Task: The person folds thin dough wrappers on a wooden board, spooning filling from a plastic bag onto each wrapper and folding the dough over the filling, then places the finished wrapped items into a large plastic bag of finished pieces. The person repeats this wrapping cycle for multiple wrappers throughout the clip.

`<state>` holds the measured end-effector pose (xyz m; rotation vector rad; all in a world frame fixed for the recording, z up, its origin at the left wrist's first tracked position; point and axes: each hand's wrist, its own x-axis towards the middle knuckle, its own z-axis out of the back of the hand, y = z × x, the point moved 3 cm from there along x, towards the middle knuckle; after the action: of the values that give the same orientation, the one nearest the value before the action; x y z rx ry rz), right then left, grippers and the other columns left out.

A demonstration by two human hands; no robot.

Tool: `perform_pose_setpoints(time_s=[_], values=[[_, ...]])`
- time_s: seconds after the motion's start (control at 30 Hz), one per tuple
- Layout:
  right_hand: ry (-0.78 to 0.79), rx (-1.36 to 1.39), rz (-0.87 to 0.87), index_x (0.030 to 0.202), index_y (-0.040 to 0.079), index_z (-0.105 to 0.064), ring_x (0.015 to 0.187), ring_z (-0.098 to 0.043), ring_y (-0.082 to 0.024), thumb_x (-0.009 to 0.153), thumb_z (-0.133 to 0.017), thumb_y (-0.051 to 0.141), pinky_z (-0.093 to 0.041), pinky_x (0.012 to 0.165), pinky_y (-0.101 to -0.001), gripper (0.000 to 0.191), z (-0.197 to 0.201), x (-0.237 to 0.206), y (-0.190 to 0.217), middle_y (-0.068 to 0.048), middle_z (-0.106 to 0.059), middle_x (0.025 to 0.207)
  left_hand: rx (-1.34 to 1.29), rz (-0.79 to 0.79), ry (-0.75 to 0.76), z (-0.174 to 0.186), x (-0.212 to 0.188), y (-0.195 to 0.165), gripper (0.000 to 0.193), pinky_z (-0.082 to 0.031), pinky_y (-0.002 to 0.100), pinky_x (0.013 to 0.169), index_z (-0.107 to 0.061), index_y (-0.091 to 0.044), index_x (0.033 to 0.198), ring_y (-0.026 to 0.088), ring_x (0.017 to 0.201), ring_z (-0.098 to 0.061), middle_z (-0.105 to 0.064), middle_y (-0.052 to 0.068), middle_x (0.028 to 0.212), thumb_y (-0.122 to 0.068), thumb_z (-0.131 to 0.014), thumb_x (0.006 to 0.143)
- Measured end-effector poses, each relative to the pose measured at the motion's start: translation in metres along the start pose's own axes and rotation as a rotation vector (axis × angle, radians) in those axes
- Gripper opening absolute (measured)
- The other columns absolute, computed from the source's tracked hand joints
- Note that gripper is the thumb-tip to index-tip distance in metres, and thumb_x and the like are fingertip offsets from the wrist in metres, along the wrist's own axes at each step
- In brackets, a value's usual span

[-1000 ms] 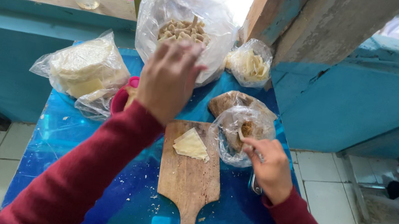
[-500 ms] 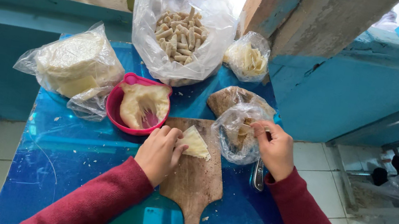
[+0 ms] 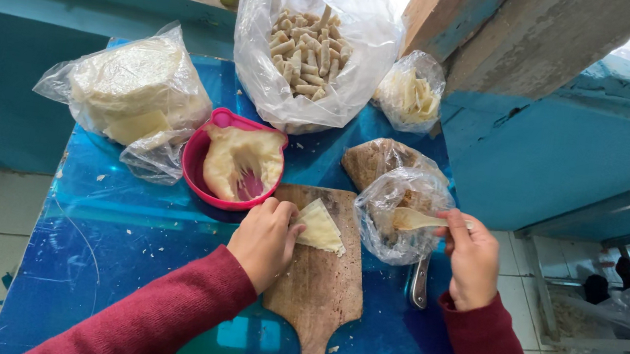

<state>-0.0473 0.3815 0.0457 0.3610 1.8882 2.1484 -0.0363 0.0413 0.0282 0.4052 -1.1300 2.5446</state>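
My left hand (image 3: pixel 265 237) pinning folded wrapper (image 3: pixel 319 226) flat on wooden board (image 3: pixel 319 271), fingers pressed together, keeping it from unfolding. My right hand (image 3: pixel 469 258) pinching wooden spoon (image 3: pixel 416 220), dipping into filling bag (image 3: pixel 399 212) beside board.

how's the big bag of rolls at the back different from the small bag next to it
The big bag stands open at the top and holds stubby tan rolls; the small bag beside it on the right is far smaller, closed, and holds pale yellow strips. Both are clear plastic, at the back of the blue table.
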Motion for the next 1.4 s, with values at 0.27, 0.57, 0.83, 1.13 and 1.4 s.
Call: perform_pose_setpoints(time_s=[0.27,0.57,0.83,1.13,1.4], values=[[-0.049,0.196,-0.038,0.103,0.004,-0.071,0.065,-0.045,-0.004,0.105,-0.062,0.024,-0.038,0.061,-0.0203,0.021,-0.009,-0.026,0.017,0.001,-0.064,0.077,0.030,0.001,0.000,-0.004,-0.004,0.007,0.011,-0.049,0.047,0.080,-0.062,-0.004,0.100,0.038,0.089,-0.060,-0.060,0.017,0.094,-0.009,-0.061,0.091],[0.229,-0.063,0.194,0.108,0.004,-0.075,0.072,-0.053,-0.005,0.101,-0.064,0.019,-0.043,0.066,-0.0218,0.020,-0.094,-0.078,0.037,-0.001,-0.070,0.083,0.027,-0.004,0.008,0.000,-0.008,0.004,0.019,-0.048,0.046,0.079,-0.060,-0.003,0.097,0.037,0.088,-0.058,-0.059,0.017,0.093,-0.017,-0.069,0.090],[0.269,-0.520,0.843,0.100,0.009,-0.075,0.083,-0.065,-0.021,0.090,-0.074,0.007,-0.050,0.077,-0.0325,0.010,-0.119,-0.111,0.077,-0.005,-0.076,0.094,0.099,0.033,0.035,0.000,-0.010,0.008,0.025,-0.048,0.045,0.079,-0.059,-0.003,0.096,0.037,0.089,-0.058,-0.058,0.017,0.095,-0.019,-0.074,0.085],[0.171,-0.533,0.928,0.100,0.009,-0.074,0.083,-0.065,-0.022,0.092,-0.073,0.007,-0.052,0.076,-0.0327,0.009,-0.104,-0.113,0.077,-0.004,-0.074,0.093,0.072,-0.065,0.010,0.012,-0.008,-0.003,0.017,-0.049,0.044,0.079,-0.058,-0.006,0.093,0.036,0.090,-0.058,-0.059,0.013,0.091,-0.011,-0.071,0.084],[0.045,-1.167,0.737,0.099,0.014,-0.079,0.088,-0.061,-0.027,0.081,-0.080,0.023,-0.043,0.075,-0.0419,0.021,-0.084,-0.108,0.081,-0.005,-0.074,0.095,-0.059,-0.130,-0.024,0.019,-0.006,-0.008,0.019,-0.049,0.044,0.079,-0.057,-0.005,0.102,0.033,0.089,-0.061,-0.061,0.013,0.093,-0.010,-0.069,0.089]])
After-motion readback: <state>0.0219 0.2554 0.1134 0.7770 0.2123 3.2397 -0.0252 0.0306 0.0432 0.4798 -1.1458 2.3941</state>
